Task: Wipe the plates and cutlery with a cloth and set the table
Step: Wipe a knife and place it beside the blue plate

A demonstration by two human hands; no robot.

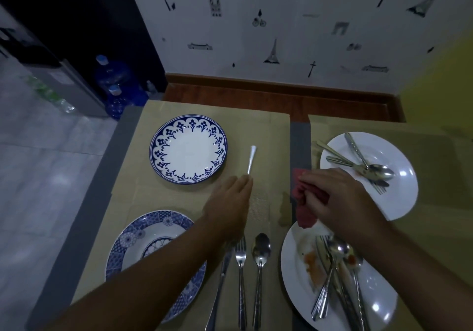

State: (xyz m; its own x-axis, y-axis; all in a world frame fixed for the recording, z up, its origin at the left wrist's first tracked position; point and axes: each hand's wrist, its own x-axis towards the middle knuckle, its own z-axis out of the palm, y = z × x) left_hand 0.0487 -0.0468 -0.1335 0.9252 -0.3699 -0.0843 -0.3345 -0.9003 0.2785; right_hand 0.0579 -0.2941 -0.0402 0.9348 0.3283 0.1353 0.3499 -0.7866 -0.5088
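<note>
My left hand [230, 202] holds one end of a silver piece of cutlery [251, 159], its handle pointing away, just right of the far blue-and-white plate [188, 149]. My right hand [340, 197] grips a bunched red cloth [304, 197] over the gap between the placemats. A second blue patterned plate [133, 238] lies near me under my left forearm, with a knife [220, 279], a fork [241, 272] and a spoon [260, 261] laid to its right.
At the near right a stained white plate [302, 279] carries several pieces of cutlery. Another white plate [399, 197] with cutlery sits at the far right. Tan placemats [143, 131] cover the grey table. Blue water bottles [115, 75] stand on the floor at the left.
</note>
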